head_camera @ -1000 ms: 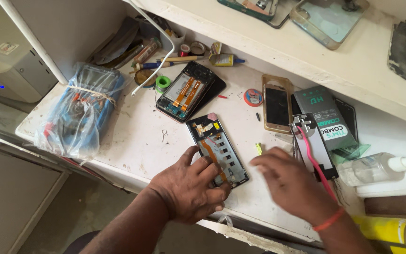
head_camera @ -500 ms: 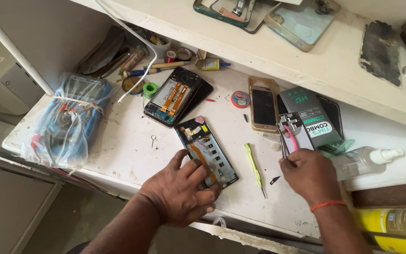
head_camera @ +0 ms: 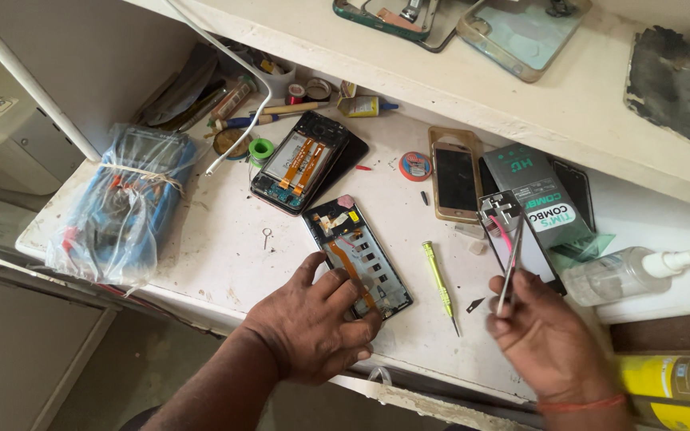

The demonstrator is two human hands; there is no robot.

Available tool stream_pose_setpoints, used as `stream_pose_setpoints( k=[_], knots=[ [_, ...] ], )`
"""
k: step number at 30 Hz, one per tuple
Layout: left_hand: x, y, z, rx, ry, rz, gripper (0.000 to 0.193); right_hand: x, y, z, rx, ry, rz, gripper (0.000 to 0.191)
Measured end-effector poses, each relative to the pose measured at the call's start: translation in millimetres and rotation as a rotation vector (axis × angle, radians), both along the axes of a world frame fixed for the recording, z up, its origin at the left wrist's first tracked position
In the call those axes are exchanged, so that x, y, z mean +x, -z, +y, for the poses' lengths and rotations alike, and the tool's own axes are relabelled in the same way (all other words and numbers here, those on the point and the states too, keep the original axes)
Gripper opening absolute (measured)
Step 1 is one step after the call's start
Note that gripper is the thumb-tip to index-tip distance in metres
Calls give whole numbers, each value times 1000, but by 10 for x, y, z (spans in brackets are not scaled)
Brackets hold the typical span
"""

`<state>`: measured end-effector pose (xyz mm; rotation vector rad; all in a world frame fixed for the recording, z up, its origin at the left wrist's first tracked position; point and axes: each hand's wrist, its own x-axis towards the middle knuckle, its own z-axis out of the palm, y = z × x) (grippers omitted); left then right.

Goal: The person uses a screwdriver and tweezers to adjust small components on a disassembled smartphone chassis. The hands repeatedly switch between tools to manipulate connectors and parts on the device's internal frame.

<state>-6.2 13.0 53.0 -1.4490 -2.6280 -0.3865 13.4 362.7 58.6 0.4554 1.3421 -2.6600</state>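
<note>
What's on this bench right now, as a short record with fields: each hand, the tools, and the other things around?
left hand: pressing down the near end of the opened phone frame
right hand: holding metal tweezers, tips up
loose tool: yellow-green screwdriver lying between the hands
behind: second opened phone, gold phone face up
far left: multimeter in plastic bag
right: clear dispenser bottle on its side

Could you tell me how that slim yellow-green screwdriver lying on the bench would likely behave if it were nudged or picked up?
The screwdriver looks round-handled and lies flat on the white bench, so a sideways nudge would probably set it rolling. It seems thin and light, likely stiff. Its fine tip points toward the bench's front edge, beside the right hand, so it might slip off if pushed that way.
</note>
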Motion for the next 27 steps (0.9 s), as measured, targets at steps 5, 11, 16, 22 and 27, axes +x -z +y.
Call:
stream_pose_setpoints(
  k=[5,11,16,22,27],
  knots=[
    [12,12,-7,-3,-8,4,47,96,165,-422,-56,-77,191,40],
    [4,26,-22,23,-2,25,47,177,10,-827,681,-24,239,31],
    [9,30,-17,50,-4,42,46,233,-8,-968,965,-19,316,31],
    [11,40,-19,42,-11,30,45,221,130,-941,1018,-4,268,31],
    [15,36,-20,33,-8,48,44,187,148,-940,1015,-12,225,31]
  ],
)
